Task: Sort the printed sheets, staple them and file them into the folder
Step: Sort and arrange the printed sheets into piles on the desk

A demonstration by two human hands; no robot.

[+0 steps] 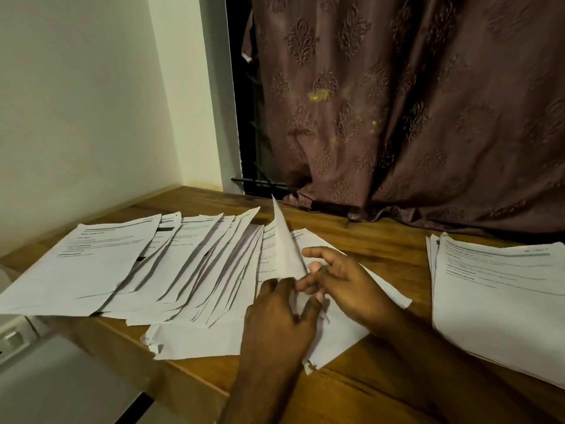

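Both hands work at the wooden desk's (376, 252) near edge: left hand (276, 322) pinches one white printed sheet (286, 243), lifting it upright to separate it; right hand (339, 281), fingers spread, steadies the fanned sheets (183, 264). Sorted stack (501, 301) lies well apart, rightward. No folder visible.

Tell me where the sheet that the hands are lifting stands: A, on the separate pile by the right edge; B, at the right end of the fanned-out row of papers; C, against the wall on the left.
B: the lifted sheet rises between both hands beside the fanned row.
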